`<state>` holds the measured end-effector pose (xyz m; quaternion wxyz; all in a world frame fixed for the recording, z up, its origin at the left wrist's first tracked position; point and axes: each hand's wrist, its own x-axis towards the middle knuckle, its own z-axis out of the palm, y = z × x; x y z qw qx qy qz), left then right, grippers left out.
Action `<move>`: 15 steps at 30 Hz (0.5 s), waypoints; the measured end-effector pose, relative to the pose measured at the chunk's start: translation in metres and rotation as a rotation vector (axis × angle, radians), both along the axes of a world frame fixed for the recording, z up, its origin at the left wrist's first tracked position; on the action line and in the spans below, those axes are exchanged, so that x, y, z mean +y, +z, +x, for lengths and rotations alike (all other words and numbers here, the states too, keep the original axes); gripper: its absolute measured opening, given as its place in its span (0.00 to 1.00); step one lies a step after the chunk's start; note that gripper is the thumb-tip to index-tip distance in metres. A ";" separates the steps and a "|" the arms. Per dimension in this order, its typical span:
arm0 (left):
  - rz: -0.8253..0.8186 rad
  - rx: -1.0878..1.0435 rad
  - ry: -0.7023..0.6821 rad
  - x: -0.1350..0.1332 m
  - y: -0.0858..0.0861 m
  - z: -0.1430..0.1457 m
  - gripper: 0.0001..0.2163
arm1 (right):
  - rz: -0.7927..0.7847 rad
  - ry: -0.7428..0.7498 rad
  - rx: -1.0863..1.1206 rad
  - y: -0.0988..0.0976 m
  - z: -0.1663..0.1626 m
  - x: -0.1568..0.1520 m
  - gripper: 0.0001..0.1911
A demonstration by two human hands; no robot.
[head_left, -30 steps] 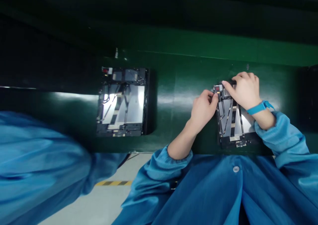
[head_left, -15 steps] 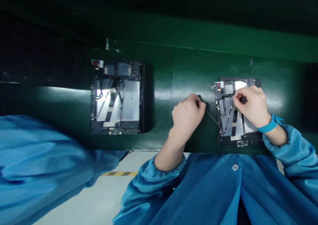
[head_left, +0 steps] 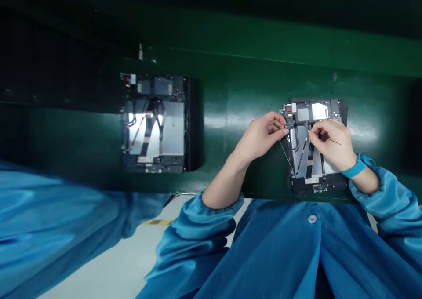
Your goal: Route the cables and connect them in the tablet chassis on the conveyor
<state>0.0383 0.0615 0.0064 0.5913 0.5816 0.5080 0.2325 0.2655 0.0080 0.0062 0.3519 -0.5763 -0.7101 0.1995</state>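
An opened tablet-like device (head_left: 318, 165) lies on the green bench in front of me, its silver inner plate, dark flat cables and small boards exposed. My left hand (head_left: 263, 136) is at its upper left edge, thumb and index finger pinched together. A thin pale wire (head_left: 286, 155) rises from the device's lower left side to these fingers. Over the upper middle of the device, my right hand (head_left: 332, 141) pinches a thin black wire (head_left: 336, 142), whose free end sticks out across the back of the hand. The fingertips hide part of the flat cables.
A second opened device (head_left: 173, 132) lies on the green bench (head_left: 227, 96) to the left. A co-worker's blue sleeve and garment (head_left: 66, 228) fill the lower left. The bench's front edge runs just before my body. Dark shapes stand at the far right.
My left hand has moved right and up to the device's edge, bringing the pale wire closer. My right hand stays nearly in place, and a black wire now shows across it.
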 end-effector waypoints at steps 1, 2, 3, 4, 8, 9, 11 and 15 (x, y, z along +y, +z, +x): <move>-0.028 -0.031 0.008 0.001 -0.001 0.000 0.08 | 0.005 -0.005 0.005 0.000 0.000 0.000 0.08; -0.057 -0.061 0.019 0.001 -0.002 0.000 0.08 | 0.009 -0.010 0.008 -0.001 0.000 -0.001 0.08; -0.080 -0.086 0.032 0.002 -0.003 0.000 0.09 | 0.009 -0.012 0.010 -0.001 -0.001 -0.001 0.08; -0.096 -0.104 0.046 0.001 -0.004 0.000 0.10 | 0.006 -0.013 0.010 0.000 -0.001 -0.001 0.08; -0.120 -0.143 0.120 -0.004 -0.008 0.004 0.10 | -0.028 -0.008 0.001 0.000 0.000 -0.001 0.07; -0.123 -0.141 0.139 -0.005 -0.009 0.006 0.10 | -0.032 -0.006 0.001 0.000 0.001 -0.001 0.07; -0.121 -0.112 0.164 -0.008 -0.007 0.009 0.08 | -0.034 -0.002 0.004 0.000 0.002 -0.001 0.08; 0.012 0.123 0.064 -0.002 0.009 0.012 0.04 | -0.020 0.009 0.008 0.000 0.003 -0.001 0.08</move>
